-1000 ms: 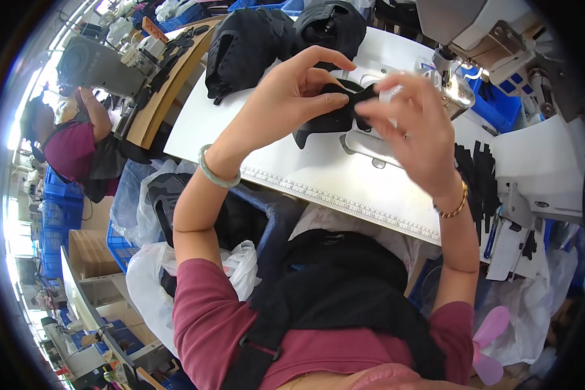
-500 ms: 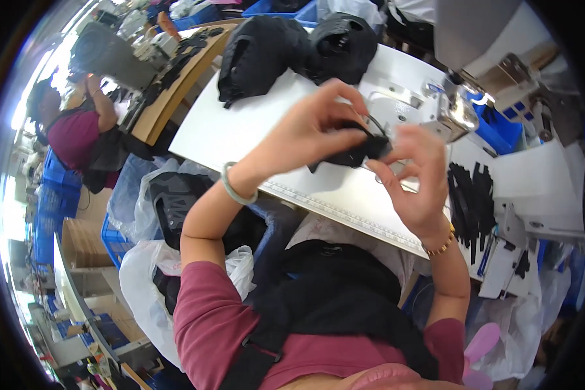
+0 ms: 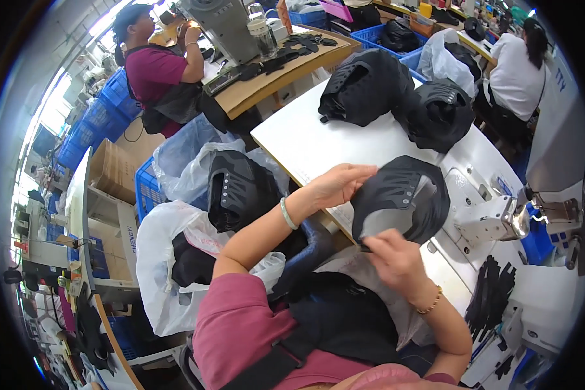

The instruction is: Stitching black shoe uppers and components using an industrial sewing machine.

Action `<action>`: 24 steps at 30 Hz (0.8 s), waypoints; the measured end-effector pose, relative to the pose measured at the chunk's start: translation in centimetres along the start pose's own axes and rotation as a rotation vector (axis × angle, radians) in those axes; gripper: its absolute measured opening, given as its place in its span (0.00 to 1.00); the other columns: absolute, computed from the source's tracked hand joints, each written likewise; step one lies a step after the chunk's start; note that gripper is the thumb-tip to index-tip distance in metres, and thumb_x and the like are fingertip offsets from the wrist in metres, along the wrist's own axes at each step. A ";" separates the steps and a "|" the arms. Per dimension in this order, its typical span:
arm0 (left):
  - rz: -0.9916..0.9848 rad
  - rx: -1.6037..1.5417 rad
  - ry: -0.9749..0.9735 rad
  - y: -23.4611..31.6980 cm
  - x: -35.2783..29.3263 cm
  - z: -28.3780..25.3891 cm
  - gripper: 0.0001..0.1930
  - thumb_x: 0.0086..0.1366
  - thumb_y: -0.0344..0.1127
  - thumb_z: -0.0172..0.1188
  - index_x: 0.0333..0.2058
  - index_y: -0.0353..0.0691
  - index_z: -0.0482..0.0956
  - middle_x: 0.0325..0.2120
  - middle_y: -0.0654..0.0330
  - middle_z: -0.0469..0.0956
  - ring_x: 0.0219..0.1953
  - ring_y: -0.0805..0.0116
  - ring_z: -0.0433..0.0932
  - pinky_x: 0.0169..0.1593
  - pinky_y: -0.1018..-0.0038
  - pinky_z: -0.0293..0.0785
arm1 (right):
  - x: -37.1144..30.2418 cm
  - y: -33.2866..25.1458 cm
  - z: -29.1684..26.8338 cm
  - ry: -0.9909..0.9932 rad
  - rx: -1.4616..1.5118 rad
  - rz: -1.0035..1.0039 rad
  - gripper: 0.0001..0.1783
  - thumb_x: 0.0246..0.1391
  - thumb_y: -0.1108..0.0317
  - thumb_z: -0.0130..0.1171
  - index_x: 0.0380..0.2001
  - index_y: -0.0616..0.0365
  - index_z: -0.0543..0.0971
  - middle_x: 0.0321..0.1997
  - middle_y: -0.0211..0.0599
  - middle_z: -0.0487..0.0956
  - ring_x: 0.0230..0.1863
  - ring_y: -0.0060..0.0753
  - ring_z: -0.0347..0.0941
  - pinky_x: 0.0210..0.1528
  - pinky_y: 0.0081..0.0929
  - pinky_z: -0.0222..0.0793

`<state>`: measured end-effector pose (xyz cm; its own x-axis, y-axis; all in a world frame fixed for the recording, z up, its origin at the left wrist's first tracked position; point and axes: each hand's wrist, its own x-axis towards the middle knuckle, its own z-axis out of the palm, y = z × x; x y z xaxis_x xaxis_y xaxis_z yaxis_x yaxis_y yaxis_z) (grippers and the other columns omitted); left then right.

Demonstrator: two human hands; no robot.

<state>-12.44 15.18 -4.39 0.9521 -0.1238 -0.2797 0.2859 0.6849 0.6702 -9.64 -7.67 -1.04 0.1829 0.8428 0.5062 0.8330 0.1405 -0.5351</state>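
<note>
A black shoe upper, with a row of eyelets and an open middle, is held over the front part of the white table. My left hand pinches its left edge, fingers pressed together. The near edge is gripped by my right hand, its fingers closed and slightly blurred. Just right of the upper is the metal arm of a sewing machine. Bundles of black uppers, one at the far left and another beside it, rest at the table's back.
Left of me, a blue basket lined with plastic holds more black uppers. Black strips lie at the right. One person works at a machine at far left; another person in white sits at far right.
The view has turned left. The small dark bunched piece in my hands now shows as a spread shoe upper. My right hand has come down to its near edge.
</note>
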 end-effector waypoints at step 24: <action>1.387 1.257 1.184 16.9 14.4 -10.1 0.10 0.59 0.31 0.53 0.39 0.37 0.72 0.30 0.51 0.73 0.32 0.56 0.71 0.42 0.67 0.68 | 14.0 14.1 12.4 0.051 -0.854 -0.134 0.18 0.45 0.71 0.47 0.38 0.72 0.75 0.53 0.54 0.69 0.56 0.47 0.62 0.58 0.34 0.57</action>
<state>5.04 32.23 -4.10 0.2161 0.5842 0.7823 0.0524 -0.8070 0.5882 -1.77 12.53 -9.88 0.0612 0.8198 0.5693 0.9523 -0.2188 0.2126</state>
